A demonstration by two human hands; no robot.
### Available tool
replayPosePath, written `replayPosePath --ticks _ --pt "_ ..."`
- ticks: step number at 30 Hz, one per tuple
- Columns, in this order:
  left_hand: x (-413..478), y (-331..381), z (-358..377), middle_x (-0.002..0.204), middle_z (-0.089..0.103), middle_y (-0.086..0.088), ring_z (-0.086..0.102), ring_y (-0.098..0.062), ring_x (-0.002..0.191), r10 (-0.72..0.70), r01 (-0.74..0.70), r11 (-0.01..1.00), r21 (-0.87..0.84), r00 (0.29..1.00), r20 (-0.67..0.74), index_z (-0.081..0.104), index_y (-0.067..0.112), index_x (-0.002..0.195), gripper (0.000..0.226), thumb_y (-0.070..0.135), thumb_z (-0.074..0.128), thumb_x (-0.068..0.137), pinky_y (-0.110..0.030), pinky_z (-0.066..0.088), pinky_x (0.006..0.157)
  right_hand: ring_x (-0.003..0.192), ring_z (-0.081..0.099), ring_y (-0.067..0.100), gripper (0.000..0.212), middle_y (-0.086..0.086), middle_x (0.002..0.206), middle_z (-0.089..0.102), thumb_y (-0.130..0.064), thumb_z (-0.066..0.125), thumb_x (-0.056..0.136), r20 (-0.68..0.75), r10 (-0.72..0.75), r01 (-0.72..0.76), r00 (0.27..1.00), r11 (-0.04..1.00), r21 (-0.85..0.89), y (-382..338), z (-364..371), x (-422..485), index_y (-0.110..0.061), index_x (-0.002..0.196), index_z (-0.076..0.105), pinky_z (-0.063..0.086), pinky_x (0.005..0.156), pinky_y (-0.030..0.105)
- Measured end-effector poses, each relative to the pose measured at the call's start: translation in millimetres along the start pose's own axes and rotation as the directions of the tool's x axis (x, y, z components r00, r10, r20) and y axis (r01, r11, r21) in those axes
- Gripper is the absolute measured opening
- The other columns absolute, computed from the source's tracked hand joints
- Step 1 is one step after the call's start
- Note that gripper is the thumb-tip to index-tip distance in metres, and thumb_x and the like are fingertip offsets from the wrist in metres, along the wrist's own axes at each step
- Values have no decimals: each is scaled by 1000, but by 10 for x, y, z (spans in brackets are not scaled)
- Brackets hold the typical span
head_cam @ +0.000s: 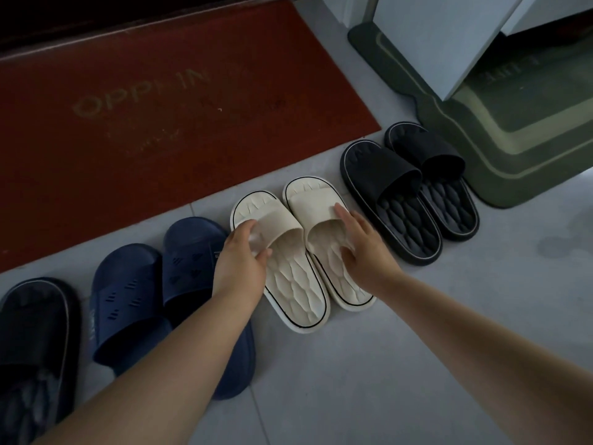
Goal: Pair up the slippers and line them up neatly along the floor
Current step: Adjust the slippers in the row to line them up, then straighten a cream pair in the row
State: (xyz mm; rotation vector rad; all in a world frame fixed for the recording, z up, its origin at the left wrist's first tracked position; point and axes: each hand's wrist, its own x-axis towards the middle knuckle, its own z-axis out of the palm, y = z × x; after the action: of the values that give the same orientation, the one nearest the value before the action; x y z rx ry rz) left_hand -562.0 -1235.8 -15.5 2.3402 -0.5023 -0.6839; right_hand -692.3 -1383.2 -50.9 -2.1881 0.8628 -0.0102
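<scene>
Two cream slippers lie side by side on the grey tile floor. My left hand [241,252] grips the strap of the left cream slipper [295,284], fingers over the top and thumb under it. My right hand [362,242] holds the strap of the right cream slipper [316,200], fingers on its outer side and thumb at the opening. To their right stands a pair of black slippers [394,200] [449,200]. To their left lies a pair of navy slippers [128,303] [189,252], and one black slipper [35,345] at the far left.
A red doormat [144,123] lies just behind the row of slippers. A green mat [513,136] sits at the right under a white cabinet [433,36]. Grey tile floor [353,380] spreads out in front of the slippers.
</scene>
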Motion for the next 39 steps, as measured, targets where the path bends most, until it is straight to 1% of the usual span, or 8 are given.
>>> replayPosePath --ticks 13,16,18,21,23,27,35,39 --pt "73 -17 5 143 42 -6 47 -24 125 15 -15 1000 11 999 29 34 25 139 53 21 54 91 -28 36 88 141 27 16 62 1 153 27 -1 37 90 38 -12 12 999 1000 6 21 -154 152 -24 146 21 26 115 30" --pt "44 -51 9 145 39 -7 45 -23 125 34 -35 999 11 998 43 30 23 142 57 22 54 90 -29 36 92 128 39 25 52 7 140 39 5 41 83 -201 33 -41 979 999 -35 15 -351 156 -18 130 47 35 102 30" --pt "9 -69 23 144 38 -8 46 -23 124 53 -54 999 10 997 49 30 24 142 58 22 55 90 -29 36 93 122 39 31 38 10 135 38 6 42 83 -417 130 -157 900 987 -30 56 -558 198 -15 110 59 34 97 30" --pt "-41 -56 50 146 35 -9 44 -25 126 44 -45 999 7 997 69 28 24 143 60 21 56 89 -35 37 100 132 28 35 35 9 151 24 2 40 87 -427 295 -343 855 939 -38 206 -828 345 -15 99 68 28 105 32" --pt "-57 -38 59 146 34 -9 44 -26 125 44 -44 999 1 996 75 28 23 143 62 21 57 89 -35 37 99 138 25 33 37 4 157 12 -1 40 90 -266 359 -380 895 924 -32 277 -905 466 -17 112 65 27 110 34" --pt "-55 -16 59 147 32 -9 43 -24 126 55 -57 998 16 996 76 27 22 143 63 22 58 88 -31 35 96 138 29 32 53 3 158 4 -8 41 91 -100 399 -405 912 913 -47 312 -920 593 -12 143 30 29 109 34" --pt "-55 1 45 148 31 -7 43 -23 126 46 -49 998 31 995 91 26 22 143 64 22 58 88 -28 34 94 137 31 33 56 3 157 9 -7 41 90 -154 365 -378 918 923 -66 377 -854 531 -11 144 28 29 109 37" --pt "-41 -30 0 147 32 -8 45 -23 124 25 -29 999 33 994 110 26 24 144 66 24 59 87 -28 36 93 126 37 35 41 9 146 29 -2 44 85 -430 363 -371 827 926 67 153 -682 399 -10 125 47 33 104 41"
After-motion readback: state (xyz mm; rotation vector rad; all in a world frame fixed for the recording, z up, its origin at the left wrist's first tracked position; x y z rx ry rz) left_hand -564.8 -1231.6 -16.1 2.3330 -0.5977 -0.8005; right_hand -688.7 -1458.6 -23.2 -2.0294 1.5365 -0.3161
